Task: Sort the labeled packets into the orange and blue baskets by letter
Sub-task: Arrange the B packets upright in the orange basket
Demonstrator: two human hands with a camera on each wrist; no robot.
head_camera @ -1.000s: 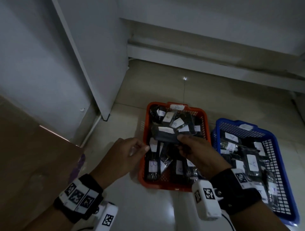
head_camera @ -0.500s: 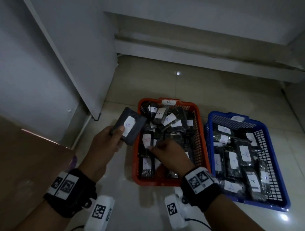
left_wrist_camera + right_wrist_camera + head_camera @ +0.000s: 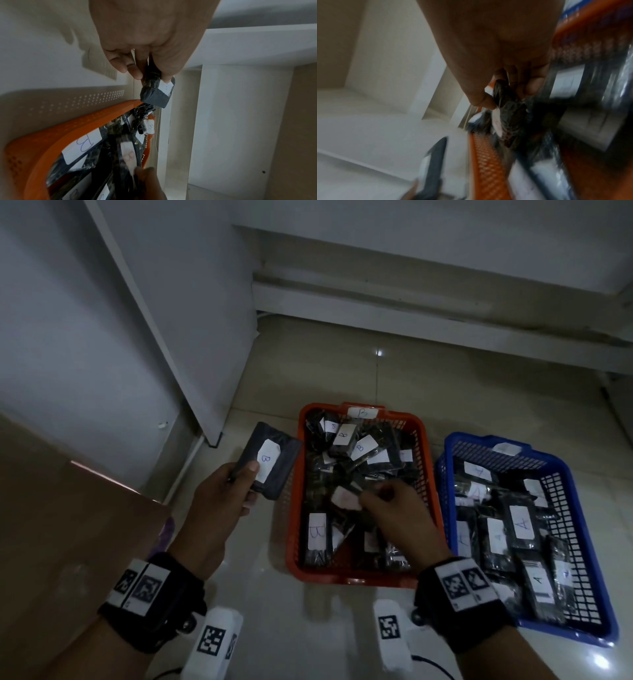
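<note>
An orange basket (image 3: 294, 529) (image 3: 51, 135) full of dark packets with white B labels sits on the floor, a blue basket (image 3: 579, 529) of A-labelled packets to its right. My left hand (image 3: 226, 494) (image 3: 145, 65) grips a grey packet marked B (image 3: 269, 462) (image 3: 157, 92), held up just left of the orange basket's rim. My right hand (image 3: 394, 508) (image 3: 501, 94) is inside the orange basket and pinches a dark packet (image 3: 346, 496) (image 3: 508, 119) with a white label between thumb and fingers. The right wrist view is blurred.
A white cabinet panel (image 3: 164, 320) stands at the left, a white baseboard ledge (image 3: 445, 313) along the back wall. A brown cardboard surface (image 3: 61, 542) lies at lower left. Tiled floor (image 3: 342, 628) shows in front of the baskets.
The left hand took the grey B packet from the right hand and holds it left of the basket. The right hand dropped into the orange basket and pinched another packet.
</note>
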